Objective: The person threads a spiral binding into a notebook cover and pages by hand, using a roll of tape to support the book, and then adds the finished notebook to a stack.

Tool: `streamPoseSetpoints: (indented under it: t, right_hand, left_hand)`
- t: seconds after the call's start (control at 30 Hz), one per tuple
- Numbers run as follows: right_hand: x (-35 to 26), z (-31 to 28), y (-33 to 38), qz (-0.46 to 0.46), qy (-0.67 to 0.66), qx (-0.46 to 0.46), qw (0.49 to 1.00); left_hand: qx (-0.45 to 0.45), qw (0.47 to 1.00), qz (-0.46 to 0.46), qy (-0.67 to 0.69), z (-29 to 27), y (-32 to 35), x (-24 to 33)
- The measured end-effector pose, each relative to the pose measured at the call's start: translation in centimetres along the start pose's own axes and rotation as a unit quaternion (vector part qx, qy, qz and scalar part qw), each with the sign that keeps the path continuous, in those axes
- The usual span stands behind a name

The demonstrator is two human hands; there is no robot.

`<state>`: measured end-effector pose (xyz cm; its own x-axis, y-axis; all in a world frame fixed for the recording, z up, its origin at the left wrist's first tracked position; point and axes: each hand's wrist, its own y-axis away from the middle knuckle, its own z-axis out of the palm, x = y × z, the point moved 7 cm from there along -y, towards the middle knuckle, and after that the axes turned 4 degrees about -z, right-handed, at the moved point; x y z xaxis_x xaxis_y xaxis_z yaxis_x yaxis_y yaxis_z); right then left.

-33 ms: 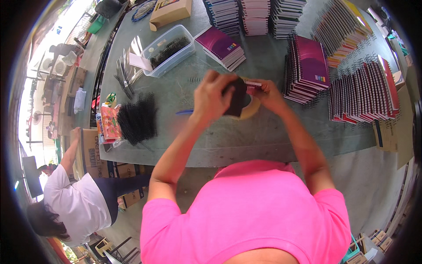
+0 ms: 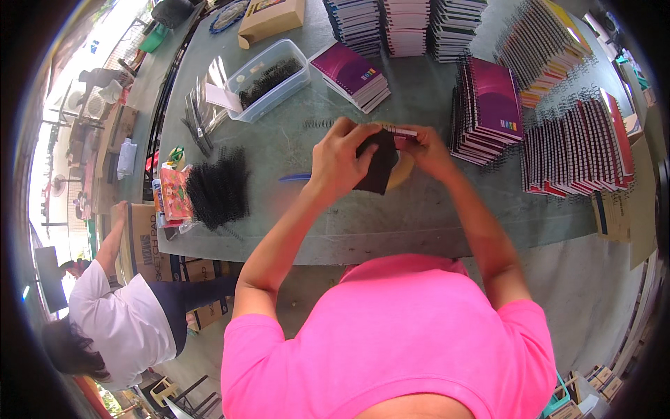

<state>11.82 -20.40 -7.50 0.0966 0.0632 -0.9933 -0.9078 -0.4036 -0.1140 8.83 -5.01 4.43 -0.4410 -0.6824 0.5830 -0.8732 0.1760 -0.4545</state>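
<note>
Both hands up over the desk (image 2: 391, 223), mid-binding by the look of it. Left hand (image 2: 338, 164) pinches a black cover (image 2: 380, 164); right hand (image 2: 426, 150) grips the pad (image 2: 403, 133) edge against it. Loose coil (image 2: 319, 123) lies just left. Next likely needs holes aligned before threading. Spiral stock (image 2: 218, 188) further left.

Shirt: we wore a bright pink short-sleeved top, its fabric filling the lower frame.
Sleeves: ours ended above the elbows, hemmed and loose.
Forearms: ours were bare, with no watch or bracelet in view.
Left hand (image 2: 338, 159): ours was ungloved.
Right hand (image 2: 427, 150): ours was ungloved too.
</note>
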Motion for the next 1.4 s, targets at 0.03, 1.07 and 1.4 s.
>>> streamPoseSetpoints:
  t: [0.03,1.07,1.4]
  right_hand:
    - [-0.1,-0.2,0.0,-0.011,-0.004,-0.001,1.000]
    - [-3.4,-0.5,2.4,0.005,0.117,0.114,0.986]
    - [-1.0,-0.2,2.7,0.020,-0.018,0.141,0.990]
  left_hand:
    - [-0.038,0.999,-0.020,0.027,0.6,0.2,0.0]
    - [-0.086,0.987,0.074,-0.113,3.6,-0.1,-0.3]
    - [-0.118,0.989,0.076,-0.053,4.7,-0.5,0.1]
